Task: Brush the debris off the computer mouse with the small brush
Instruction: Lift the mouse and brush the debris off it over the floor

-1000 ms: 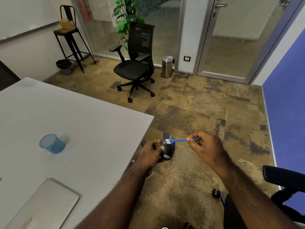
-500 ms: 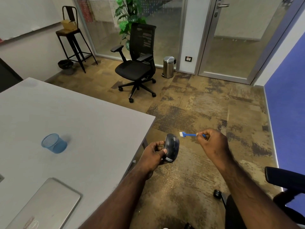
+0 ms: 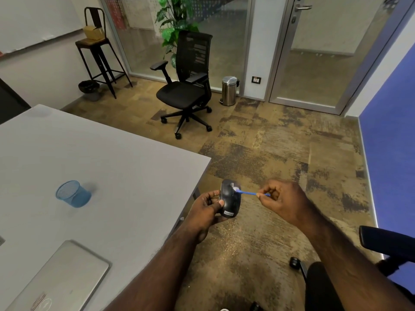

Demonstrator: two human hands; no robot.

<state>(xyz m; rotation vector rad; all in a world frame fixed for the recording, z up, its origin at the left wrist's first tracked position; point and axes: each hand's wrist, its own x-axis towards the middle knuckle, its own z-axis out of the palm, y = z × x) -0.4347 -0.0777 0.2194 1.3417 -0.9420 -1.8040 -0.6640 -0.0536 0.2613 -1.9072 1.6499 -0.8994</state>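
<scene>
My left hand (image 3: 205, 208) grips a black computer mouse (image 3: 230, 198) upright in the air, just off the table's right edge and above the floor. A small label shows at the mouse's lower end. My right hand (image 3: 280, 202) pinches the blue handle of a small brush (image 3: 247, 193) between thumb and fingers. The brush's white bristle head rests against the upper right part of the mouse.
A grey table (image 3: 101, 176) fills the left, with a blue mesh cup (image 3: 73, 194) and a closed silver laptop (image 3: 60, 281) on it. A black office chair (image 3: 188, 86) and a steel bin (image 3: 229, 90) stand farther off on the carpet. A chair armrest (image 3: 386, 243) lies at the right.
Half a second ago the brush was lifted clear to the right of the mouse. Now its bristles are back on the mouse's upper part. The mouse has turned slightly in my left hand.
</scene>
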